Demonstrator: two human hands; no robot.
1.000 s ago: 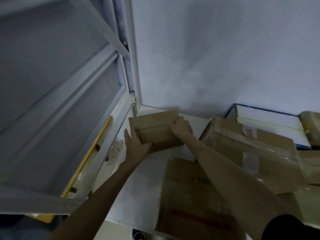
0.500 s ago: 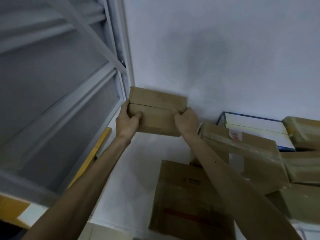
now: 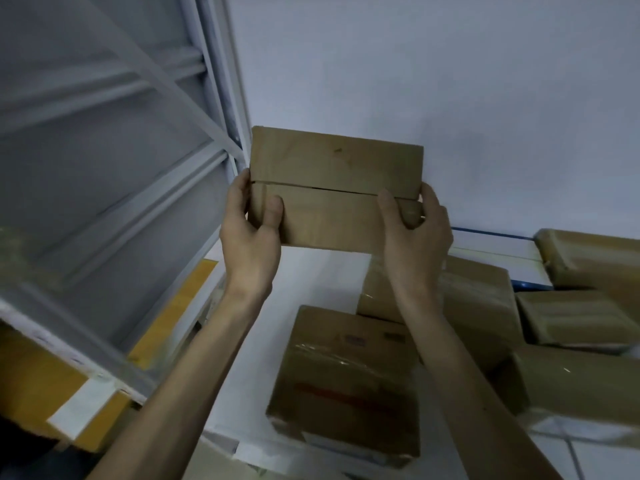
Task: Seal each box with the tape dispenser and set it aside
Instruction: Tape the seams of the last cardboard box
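Cardboard box (image 3: 336, 161), small, stiff and probably light, hung above the taped carton (image 3: 346, 386), its flap seam seemingly untaped, with left grip (image 3: 251, 233) and right grip (image 3: 414, 233) curled round its opposite short ends, the sound place to hold it.

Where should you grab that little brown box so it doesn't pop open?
By its two short ends, one hand from each side, as the left hand and right hand do on the small box. Its seam runs lengthwise, so thumbs on the front hold the flaps closed.
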